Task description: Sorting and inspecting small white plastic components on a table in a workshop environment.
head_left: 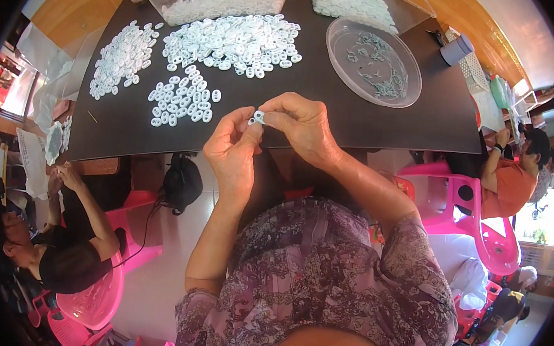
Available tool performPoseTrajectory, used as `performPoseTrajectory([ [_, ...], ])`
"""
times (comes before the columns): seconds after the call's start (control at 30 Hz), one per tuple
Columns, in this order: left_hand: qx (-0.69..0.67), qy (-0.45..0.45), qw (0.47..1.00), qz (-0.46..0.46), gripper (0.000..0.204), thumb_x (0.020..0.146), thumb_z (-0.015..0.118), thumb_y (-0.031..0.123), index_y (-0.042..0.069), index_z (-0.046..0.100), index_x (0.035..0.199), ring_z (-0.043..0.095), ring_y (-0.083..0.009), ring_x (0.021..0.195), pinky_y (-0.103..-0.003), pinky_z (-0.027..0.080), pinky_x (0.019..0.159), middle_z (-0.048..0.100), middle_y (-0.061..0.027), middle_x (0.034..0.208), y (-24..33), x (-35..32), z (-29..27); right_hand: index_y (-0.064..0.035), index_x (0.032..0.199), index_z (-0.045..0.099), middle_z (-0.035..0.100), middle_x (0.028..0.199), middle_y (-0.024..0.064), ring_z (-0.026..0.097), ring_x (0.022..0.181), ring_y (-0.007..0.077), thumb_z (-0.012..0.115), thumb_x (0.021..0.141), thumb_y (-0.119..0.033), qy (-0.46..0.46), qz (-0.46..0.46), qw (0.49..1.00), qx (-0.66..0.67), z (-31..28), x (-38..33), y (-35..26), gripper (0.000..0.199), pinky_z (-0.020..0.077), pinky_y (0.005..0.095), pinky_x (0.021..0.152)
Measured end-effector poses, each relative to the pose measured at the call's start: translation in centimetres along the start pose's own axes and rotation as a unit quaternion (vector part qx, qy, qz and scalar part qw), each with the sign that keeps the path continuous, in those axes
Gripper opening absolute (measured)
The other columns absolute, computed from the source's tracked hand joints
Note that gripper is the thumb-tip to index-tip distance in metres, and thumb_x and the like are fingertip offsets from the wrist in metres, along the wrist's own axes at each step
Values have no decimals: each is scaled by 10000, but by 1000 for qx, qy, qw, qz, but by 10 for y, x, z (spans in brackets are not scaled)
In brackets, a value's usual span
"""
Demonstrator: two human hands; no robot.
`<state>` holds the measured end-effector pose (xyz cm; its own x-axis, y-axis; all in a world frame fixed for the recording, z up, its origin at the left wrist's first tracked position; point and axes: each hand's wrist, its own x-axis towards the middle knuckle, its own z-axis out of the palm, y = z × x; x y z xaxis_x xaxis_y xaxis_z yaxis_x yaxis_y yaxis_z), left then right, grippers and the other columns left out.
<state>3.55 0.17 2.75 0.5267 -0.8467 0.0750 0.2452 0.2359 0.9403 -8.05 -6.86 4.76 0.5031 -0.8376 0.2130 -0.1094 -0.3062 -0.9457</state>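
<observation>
Both hands — left hand [232,149], right hand [299,124] — pinch one small white ring piece [257,116] above the dark surface [370,125]; assembly step in hand — next likely needs firm, aligned fingertip pressure.

table [383,126]: matt dark sheet | rings [232,38]: white, seemingly smooth plastic | dish [373,63]: clear glossy plastic

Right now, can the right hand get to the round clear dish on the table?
Probably yes: the right hand sits just short of the clear dish, with bare dark table between. But both hands pinch a small white piece.
</observation>
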Motion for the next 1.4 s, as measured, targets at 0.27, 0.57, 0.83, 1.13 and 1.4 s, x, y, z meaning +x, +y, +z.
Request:
performPoseTrajectory([
  [0.27, 34, -44, 998, 15, 195, 839, 630, -10, -51, 644, 1029, 519, -71, 602, -192, 425, 507, 616, -38, 768, 2, -7, 3, -6, 844, 658, 607, 758, 84, 579, 758, 180, 624, 789, -35, 39, -52, 998, 7, -5, -8, 0, 71, 461, 305, 687],
  [0.57, 49, -67, 996, 22, 244, 837, 628, -16, -41, 630, 1080, 541, -72, 632, -190, 431, 509, 605, -25, 757, 11, -16, 13, 8, 832, 651, 625, 769, 81, 590, 747, 159, 625, 799, -30, 61, -30, 996, 64, -12, -18, -7, 57, 466, 289, 687],
  [0.83, 28, -76, 996, 31, 252, 829, 632, -24, -44, 627, 1079, 547, -88, 624, -204, 441, 510, 602, -27, 755, 11, -15, 12, 3, 836, 648, 624, 782, 104, 588, 755, 214, 610, 796, -24, 61, -67, 996, 11, -9, -19, -8, 61, 462, 322, 694],
  [1.13, -28, -55, 998, -21, 208, 853, 616, 1, -71, 630, 1048, 576, -107, 624, -224, 472, 511, 638, -73, 783, 13, -18, 9, -12, 1000, 650, 556, 833, 46, 532, 736, 117, 614, 790, -2, 10, -88, 994, -72, -10, -30, -14, 214, 436, 250, 659],
  [1.4, -59, -44, 997, -9, 193, 862, 594, -18, -75, 630, 1043, 552, -112, 617, -230, 465, 535, 641, -87, 817, 18, -23, 12, -21, 1013, 650, 555, 813, 49, 527, 709, 125, 658, 731, 16, 25, -102, 994, -36, -6, -36, -19, 285, 431, 253, 630],
])
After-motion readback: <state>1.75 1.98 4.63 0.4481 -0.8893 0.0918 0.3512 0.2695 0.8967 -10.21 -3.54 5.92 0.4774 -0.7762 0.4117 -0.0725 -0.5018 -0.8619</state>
